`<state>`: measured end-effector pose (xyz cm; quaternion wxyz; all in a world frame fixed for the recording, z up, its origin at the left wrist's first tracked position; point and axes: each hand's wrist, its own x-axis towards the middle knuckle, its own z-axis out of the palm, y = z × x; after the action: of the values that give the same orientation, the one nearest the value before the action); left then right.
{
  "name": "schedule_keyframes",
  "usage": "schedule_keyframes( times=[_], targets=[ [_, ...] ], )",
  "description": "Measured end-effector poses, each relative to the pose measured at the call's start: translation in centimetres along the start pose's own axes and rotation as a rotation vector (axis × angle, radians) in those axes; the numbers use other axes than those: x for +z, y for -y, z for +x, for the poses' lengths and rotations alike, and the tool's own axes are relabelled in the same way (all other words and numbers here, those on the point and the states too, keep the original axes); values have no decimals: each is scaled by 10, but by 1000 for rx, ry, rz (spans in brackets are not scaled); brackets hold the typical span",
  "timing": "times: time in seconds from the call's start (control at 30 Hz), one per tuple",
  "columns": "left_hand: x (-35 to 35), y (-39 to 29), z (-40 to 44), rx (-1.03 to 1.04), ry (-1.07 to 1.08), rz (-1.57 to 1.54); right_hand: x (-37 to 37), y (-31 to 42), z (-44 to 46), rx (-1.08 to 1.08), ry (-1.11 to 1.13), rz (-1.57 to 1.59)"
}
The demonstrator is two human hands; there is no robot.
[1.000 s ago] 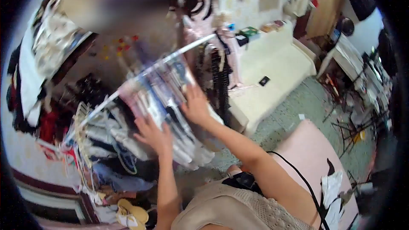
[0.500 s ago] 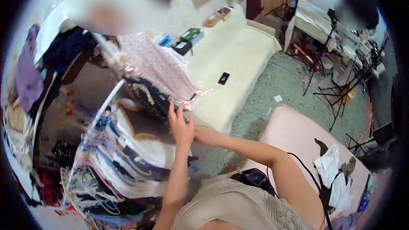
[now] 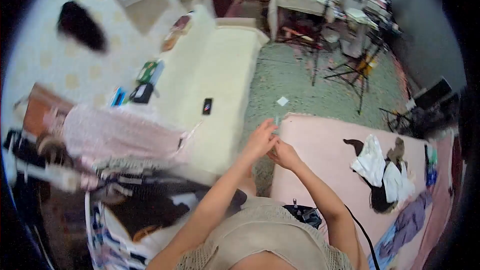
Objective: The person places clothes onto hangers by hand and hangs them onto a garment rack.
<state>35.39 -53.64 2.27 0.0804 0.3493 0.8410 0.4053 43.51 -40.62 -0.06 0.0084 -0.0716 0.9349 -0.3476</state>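
Observation:
My left hand (image 3: 260, 140) is held out in front of my body, its fingers stretched forward and slightly apart, with nothing visible in them. Close beside it is my right hand (image 3: 286, 155), its loosely bent fingers pointing at the left palm; the fingertips of the two hands meet or nearly meet. No object shows in the right hand. Both hands hover over the gap between the cream sofa (image 3: 227, 65) and the pink-covered bed (image 3: 320, 155), nearest the bed's corner.
At left stands a clothes rack (image 3: 89, 225) with many garments, a pale pink lace dress (image 3: 115, 132) among them. A phone (image 3: 207, 106) lies on the sofa. White clothes (image 3: 370, 162) lie on the bed. Beyond the green floor (image 3: 285, 77) stand tripods (image 3: 360, 77).
My view has swung right. Both hands have moved from beside the hanging clothes to the bed's corner. The rack and dress now sit farther left and lower.

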Motion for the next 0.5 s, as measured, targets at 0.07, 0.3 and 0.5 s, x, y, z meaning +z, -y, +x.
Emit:
schedule_keyframes(
  times=[0.07,0.3,0.5],
  targets=[
    [4,-3,39,43,109,-57,-12,-30,11,56,-59,-44],
    [-30,7,182,139,502,-16,-50,-89,88,168,-243,-63],
    [-11,54,268,376,553,-25,-64,-115,138,384,-283,74]
  ],
)
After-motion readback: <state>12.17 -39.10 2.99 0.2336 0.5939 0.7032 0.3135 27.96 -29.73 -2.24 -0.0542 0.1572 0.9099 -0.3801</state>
